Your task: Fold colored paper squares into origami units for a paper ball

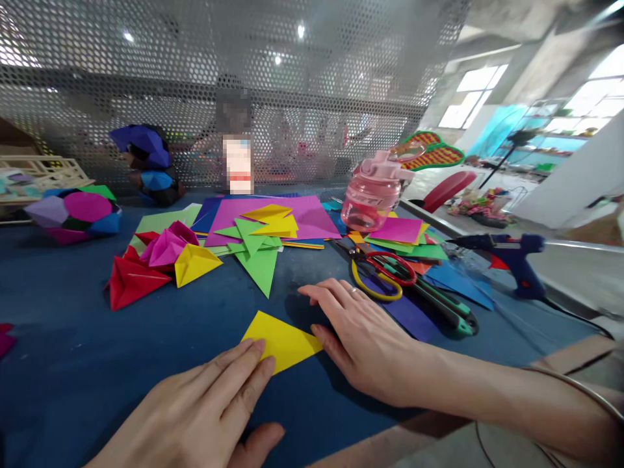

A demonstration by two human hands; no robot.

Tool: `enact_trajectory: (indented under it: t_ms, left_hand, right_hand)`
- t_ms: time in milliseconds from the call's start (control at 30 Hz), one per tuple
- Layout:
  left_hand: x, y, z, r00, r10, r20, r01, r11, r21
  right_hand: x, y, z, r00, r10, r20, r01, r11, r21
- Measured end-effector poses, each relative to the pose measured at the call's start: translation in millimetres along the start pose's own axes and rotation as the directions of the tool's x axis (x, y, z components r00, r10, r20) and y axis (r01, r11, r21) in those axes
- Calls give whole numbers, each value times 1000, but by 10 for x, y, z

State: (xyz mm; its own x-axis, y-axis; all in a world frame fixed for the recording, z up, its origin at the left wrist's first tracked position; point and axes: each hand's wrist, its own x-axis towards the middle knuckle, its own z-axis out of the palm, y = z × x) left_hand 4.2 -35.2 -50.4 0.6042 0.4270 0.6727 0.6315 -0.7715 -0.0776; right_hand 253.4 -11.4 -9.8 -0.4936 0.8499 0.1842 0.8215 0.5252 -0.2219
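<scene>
A folded piece of yellow paper (287, 339) lies flat on the blue table (63, 390). The fingers of my left hand (205, 396) rest stretched out on the paper's left edge, with the thumb apart. My right hand (361, 338) is at the paper's right corner. Its thumb touches that corner, while the other fingers reach out above the table. Beyond the hands lie folded green paper pieces (260, 263) and yellow ones (270, 222) on a purple sheet (316, 218). Folded red (139, 279), pink (170, 244) and yellow (195, 263) paper shapes sit to the left.
Scissors (385, 276) and a green-and-black cutter (446, 305) lie right of my right hand. A pink bottle (370, 195) stands behind them. A blue glue gun (521, 257) with its cord is farther right. Paper models (80, 214) stand at left, before a perforated metal screen (170, 84).
</scene>
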Motion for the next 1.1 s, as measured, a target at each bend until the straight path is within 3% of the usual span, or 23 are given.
enact_trajectory:
  t_ms: [167,300,333,367,433,467,567,900,1100]
  left_hand:
    - [1,-5,4,1000,14,7,-14,1000,8]
    - [65,4,-68,1000,30,-1,-30,999,36]
    - [94,4,-102,999,40,25,-41,998,43]
    - [124,4,-137,990,80,116,-85,995,44]
    - [182,2,-198,981,87,171,-98,994,56]
    - [204,1,-218,987,94,128,-103,993,60]
    - [227,-6,-242,982,110,154,-120,991,60]
    - [141,-48,-349,961,95,259,-92,995,-24]
    - [-180,-29,-263,991,3,137,-1,1000,-14]
  right_hand:
    - [-28,59,-43,1000,-11,22,10,1000,18]
    - [90,-19,-92,998,-48,-45,51,996,70]
    - [151,-61,-89,995,-72,-66,77,994,77]
    - [220,-111,-78,991,-114,-74,120,990,78]
    - [364,-213,-31,976,-214,-41,215,976,20]
    - [429,-260,1,965,-262,-25,262,965,-23]
    - [550,-344,90,933,-343,111,353,932,-84]
    - [528,-333,106,931,-320,174,343,931,-127]
    - [531,-313,122,929,-329,170,351,928,-125]
